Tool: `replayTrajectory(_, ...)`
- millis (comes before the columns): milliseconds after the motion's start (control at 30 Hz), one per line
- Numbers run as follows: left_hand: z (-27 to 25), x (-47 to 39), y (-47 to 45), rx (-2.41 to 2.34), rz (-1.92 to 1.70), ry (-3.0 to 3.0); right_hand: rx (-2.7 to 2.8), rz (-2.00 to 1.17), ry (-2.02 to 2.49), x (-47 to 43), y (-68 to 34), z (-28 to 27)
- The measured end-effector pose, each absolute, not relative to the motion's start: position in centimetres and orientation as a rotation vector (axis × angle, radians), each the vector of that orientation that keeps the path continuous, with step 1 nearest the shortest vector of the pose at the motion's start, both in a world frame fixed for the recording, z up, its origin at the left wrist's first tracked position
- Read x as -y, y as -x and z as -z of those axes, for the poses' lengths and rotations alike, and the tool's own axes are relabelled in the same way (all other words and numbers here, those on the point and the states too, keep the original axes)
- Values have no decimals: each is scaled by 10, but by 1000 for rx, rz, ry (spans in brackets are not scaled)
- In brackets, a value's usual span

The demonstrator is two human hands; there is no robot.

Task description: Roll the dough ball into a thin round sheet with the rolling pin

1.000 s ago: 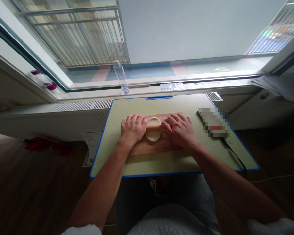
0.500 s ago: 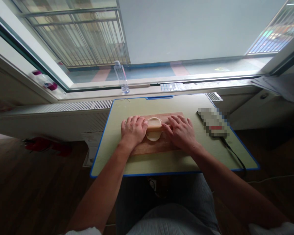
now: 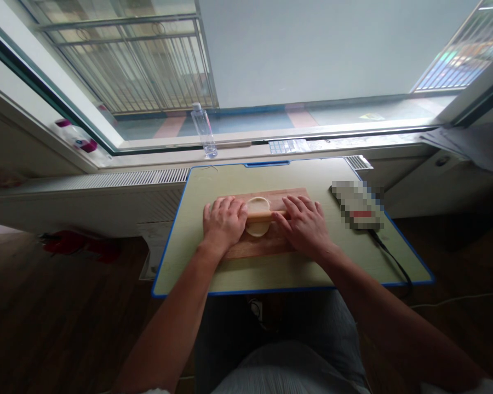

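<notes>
A small wooden rolling pin [image 3: 259, 217] lies crosswise over a round, flat piece of pale dough [image 3: 257, 229]. My left hand [image 3: 225, 220] is closed over the pin's left end, and my right hand [image 3: 304, 221] grips its right end. Dough shows both above and below the pin. Under it is a wooden cutting board [image 3: 252, 250], partly covered by both hands. The board rests on a small pale-green table [image 3: 246, 278] with a blue rim.
At the table's right lies a blurred-out phone-like device [image 3: 355, 205] with a black cable [image 3: 388, 254] running over the edge. A clear bottle [image 3: 204, 131] stands on the windowsill behind. Another bottle with purple parts [image 3: 76, 135] sits at the left. Papers [image 3: 470, 148] lie at the right.
Both hands keep their hold on the rolling pin, which has barely shifted over the dough. My right fingers have moved very slightly. The board and the other objects stay put.
</notes>
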State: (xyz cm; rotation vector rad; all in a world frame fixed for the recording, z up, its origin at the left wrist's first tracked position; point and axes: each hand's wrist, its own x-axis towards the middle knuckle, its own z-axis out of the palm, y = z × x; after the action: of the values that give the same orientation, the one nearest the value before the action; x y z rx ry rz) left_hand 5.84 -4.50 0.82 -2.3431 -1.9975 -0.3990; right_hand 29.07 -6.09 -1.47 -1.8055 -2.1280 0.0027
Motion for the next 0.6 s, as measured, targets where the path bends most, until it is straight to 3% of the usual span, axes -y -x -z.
replayTrajectory(600,-8,87,-58,2060,450,2400,2118,54,1821,107,-292,30)
